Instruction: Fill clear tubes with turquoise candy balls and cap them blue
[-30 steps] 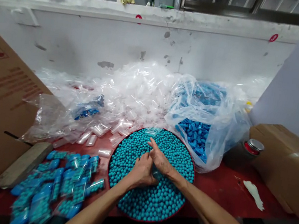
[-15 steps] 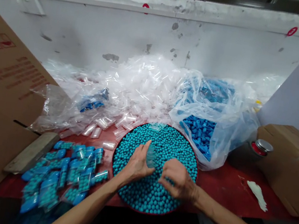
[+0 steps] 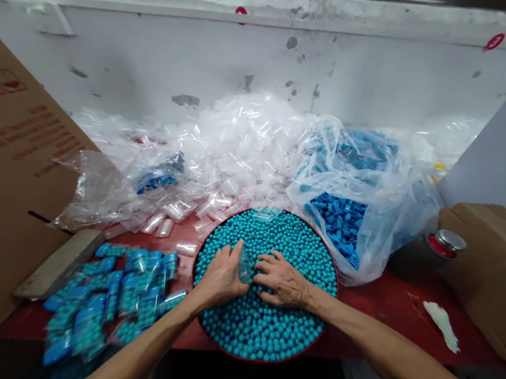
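A round red-rimmed tray point(image 3: 337, 287) full of small teal balls point(image 3: 266, 340) lies in front of me. Over its left half, my left hand point(image 3: 224, 275) holds a small clear container point(image 3: 246, 267) between thumb and fingers, its mouth towards the right. My right hand point(image 3: 281, 279) rests on the balls just right of the container, palm down, fingers apart and bent into the balls. Whether any balls are under its fingers is hidden. To the left lie several filled clear containers with blue caps point(image 3: 89, 324).
Clear empty containers point(image 3: 246, 143) are heaped behind the tray. A plastic bag point(image 3: 381, 237) of blue caps point(image 3: 338, 220) stands at the back right. Cardboard boxes flank the red table point(image 3: 387, 315), left point(image 3: 3, 173) and right point(image 3: 491, 274). A metal-lidded flask point(image 3: 445, 243) stands right.
My right hand has moved left and slightly up, and its curled fingers have spread onto the balls. My left hand, with the container, has shifted slightly left. The view has tilted a little.
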`<state>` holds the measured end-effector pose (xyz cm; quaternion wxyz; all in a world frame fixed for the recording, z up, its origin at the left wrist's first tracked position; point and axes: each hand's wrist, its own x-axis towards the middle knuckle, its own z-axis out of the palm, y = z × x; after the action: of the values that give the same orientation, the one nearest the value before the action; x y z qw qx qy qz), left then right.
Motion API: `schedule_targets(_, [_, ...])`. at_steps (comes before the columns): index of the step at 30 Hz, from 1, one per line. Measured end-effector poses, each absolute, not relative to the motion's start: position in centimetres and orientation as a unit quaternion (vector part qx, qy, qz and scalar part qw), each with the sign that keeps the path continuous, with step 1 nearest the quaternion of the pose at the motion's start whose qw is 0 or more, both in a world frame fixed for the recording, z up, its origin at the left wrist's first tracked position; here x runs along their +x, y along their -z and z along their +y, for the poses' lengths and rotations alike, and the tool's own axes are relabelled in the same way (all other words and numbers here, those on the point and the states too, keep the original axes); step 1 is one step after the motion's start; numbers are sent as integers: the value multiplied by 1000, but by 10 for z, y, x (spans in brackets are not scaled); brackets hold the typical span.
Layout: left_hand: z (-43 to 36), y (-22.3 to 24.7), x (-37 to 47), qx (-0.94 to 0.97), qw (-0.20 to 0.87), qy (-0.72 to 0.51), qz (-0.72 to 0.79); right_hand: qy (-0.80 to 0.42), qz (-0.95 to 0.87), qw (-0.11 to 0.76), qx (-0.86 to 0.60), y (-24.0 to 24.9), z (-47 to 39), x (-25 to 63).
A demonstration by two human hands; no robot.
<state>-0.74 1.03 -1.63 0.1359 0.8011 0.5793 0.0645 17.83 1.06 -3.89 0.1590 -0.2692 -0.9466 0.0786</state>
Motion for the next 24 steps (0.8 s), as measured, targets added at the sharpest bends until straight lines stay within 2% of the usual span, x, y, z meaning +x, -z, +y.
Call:
schedule_targets(5, [7, 18, 2, 808, 115, -52, 575, -136, -862, 323, -366, 32, 5, 167])
schedule_targets(11, [6, 26, 1, 814, 112, -81, 565, -233, -816, 391, -357, 42, 8, 150])
schedule_targets(16, [7, 37, -4, 821, 112, -115, 548, -280, -775, 409, -391, 52, 7, 150])
schedule_targets(20, [7, 40, -4, 817, 93, -129, 554, -264, -791, 380, -400, 52, 4, 149])
schedule_targets(24, [6, 34, -7, 831, 128, -106, 530, -240, -806, 349, -413, 52, 2, 149])
